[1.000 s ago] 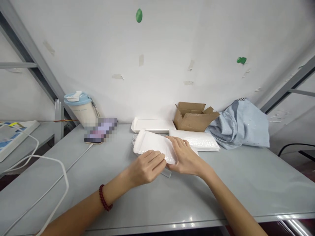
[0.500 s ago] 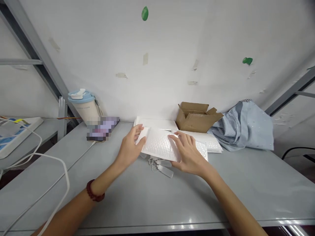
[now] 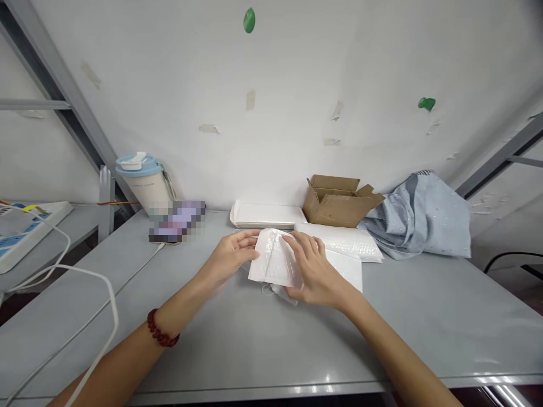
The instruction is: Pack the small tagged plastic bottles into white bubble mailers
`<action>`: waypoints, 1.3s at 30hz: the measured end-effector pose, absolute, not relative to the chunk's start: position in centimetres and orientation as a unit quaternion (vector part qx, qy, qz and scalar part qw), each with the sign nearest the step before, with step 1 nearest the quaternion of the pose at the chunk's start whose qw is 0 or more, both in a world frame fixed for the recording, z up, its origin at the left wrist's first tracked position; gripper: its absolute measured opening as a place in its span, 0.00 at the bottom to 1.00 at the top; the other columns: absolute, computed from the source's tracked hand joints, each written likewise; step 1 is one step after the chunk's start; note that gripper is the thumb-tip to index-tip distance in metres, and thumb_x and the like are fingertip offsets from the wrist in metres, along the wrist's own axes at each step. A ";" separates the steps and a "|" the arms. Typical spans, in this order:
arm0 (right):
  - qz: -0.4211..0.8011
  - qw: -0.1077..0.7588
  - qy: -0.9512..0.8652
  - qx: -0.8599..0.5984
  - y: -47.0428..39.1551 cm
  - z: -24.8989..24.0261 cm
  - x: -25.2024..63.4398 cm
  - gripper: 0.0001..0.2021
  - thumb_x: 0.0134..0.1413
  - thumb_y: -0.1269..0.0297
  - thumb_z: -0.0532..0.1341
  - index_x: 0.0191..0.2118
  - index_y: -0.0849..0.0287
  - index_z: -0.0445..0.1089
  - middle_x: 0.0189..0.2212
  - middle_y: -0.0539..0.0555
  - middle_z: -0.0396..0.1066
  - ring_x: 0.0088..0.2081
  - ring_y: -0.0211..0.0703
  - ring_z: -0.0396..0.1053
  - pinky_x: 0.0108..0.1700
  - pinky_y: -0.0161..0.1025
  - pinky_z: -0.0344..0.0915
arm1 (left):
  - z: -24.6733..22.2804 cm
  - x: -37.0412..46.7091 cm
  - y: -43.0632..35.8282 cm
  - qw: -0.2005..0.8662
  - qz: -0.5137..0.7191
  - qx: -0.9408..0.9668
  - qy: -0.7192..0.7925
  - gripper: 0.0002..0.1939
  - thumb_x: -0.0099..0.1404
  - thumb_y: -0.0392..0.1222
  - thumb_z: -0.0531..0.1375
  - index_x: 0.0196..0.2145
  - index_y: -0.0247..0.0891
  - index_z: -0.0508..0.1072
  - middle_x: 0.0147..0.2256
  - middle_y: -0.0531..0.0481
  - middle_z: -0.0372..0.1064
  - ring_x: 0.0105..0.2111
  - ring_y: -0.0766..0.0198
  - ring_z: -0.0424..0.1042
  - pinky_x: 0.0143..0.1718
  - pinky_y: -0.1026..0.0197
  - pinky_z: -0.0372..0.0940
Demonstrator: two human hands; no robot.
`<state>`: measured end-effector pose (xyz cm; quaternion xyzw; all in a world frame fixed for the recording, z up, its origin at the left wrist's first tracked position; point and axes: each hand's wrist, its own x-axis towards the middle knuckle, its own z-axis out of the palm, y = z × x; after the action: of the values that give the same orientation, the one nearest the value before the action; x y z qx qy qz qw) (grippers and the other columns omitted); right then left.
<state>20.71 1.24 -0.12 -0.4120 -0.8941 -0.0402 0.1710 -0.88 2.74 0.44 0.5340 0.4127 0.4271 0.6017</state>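
Observation:
Between my two hands is a white bubble envelope (image 3: pixel 278 263), creased and tilted up over the table. My left hand (image 3: pixel 231 257) has its fingers curled at the envelope's left edge. My right hand (image 3: pixel 316 268) grips its right side, thumb below and fingers on top. Small clear bottles (image 3: pixel 283 293) with thin white loops lie under the envelope, mostly hidden. Another white bubble envelope (image 3: pixel 348 268) lies flat to the right, partly behind my right hand.
A stack of white envelopes (image 3: pixel 269 215), more bubble envelopes (image 3: pixel 343 242), an open cardboard box (image 3: pixel 343 206) and a blue cloth bag (image 3: pixel 424 220) line the wall. At left are a cup (image 3: pixel 148 183), a phone (image 3: pixel 178 221) and a white cable (image 3: pixel 114 305).
The envelope has become creased and moved slightly down and right, covering more of the bottles. My left hand's fingers have curled in behind its left edge.

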 end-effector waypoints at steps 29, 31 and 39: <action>-0.149 0.210 -0.889 -0.378 0.2 0.5 20.2 0.33 0.43 0.70 0.59 0.57 0.67 0.51 0.48 0.65 0.63 0.47 0.57 0.59 0.44 0.49 0.61 | -0.2 -0.9 3.3 0.649 0.375 0.458 0.477 0.12 0.47 0.44 0.67 0.24 0.33 0.72 0.20 0.52 0.68 0.22 0.66 0.66 0.23 0.66 0.59; -0.149 0.217 -0.879 -0.397 0.5 0.9 20.8 0.29 0.44 0.70 0.58 0.55 0.65 0.54 0.46 0.63 0.65 0.44 0.56 0.61 0.41 0.47 0.61 | 0.3 -1.2 3.4 0.617 0.387 0.486 0.483 0.15 0.51 0.50 0.65 0.23 0.33 0.72 0.19 0.51 0.67 0.20 0.67 0.65 0.21 0.65 0.58; -0.135 0.241 -0.808 -0.520 1.8 1.6 23.0 0.23 0.47 0.69 0.56 0.52 0.60 0.57 0.44 0.61 0.65 0.44 0.56 0.62 0.41 0.47 0.60 | 0.8 -1.4 2.8 0.455 0.281 0.703 0.469 0.18 0.60 0.54 0.54 0.33 0.36 0.74 0.22 0.52 0.67 0.20 0.66 0.64 0.23 0.64 0.57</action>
<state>23.00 1.81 1.59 -0.5199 -0.8082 -0.1349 0.2414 -1.37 2.80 0.76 0.7030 0.4688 0.2810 0.4550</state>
